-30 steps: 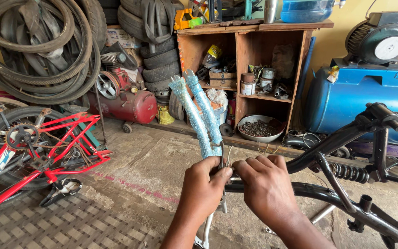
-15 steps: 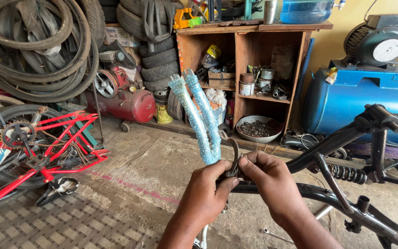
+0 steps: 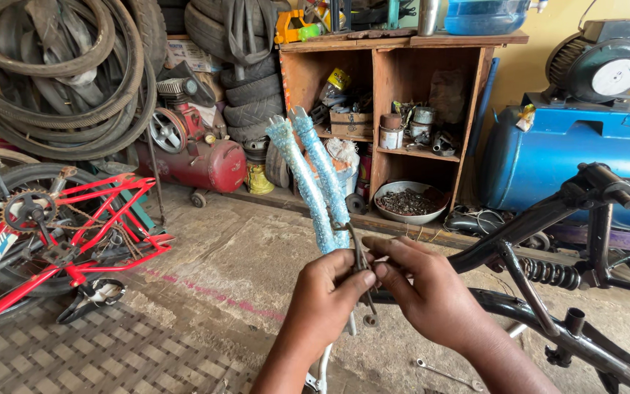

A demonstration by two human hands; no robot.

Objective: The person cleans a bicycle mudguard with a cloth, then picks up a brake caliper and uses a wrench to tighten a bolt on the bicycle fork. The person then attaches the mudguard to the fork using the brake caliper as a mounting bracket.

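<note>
I hold a bicycle fork [image 3: 316, 182] upright in front of me; its two legs are wrapped in speckled blue covering. My left hand [image 3: 323, 300] grips the fork just below the legs, at the crown. My right hand [image 3: 431, 292] meets it from the right, thumb and fingers pinching a thin dark metal bracket [image 3: 363, 264] that hangs at the crown. The white lower end of the fork [image 3: 322, 368] runs down out of view between my forearms.
A black bicycle frame [image 3: 541, 219] lies to the right, a red bicycle [image 3: 74, 233] to the left. Behind stand a red compressor [image 3: 202, 157], a blue compressor tank [image 3: 570, 160], a wooden shelf [image 3: 395, 73], stacked tyres [image 3: 52, 73] and a bowl of metal parts [image 3: 410, 203]. A spanner [image 3: 439, 372] lies on the floor.
My right hand's fingers have closed in on the bracket at the fork's crown, meeting the left hand. The fork stays upright in about the same place.
</note>
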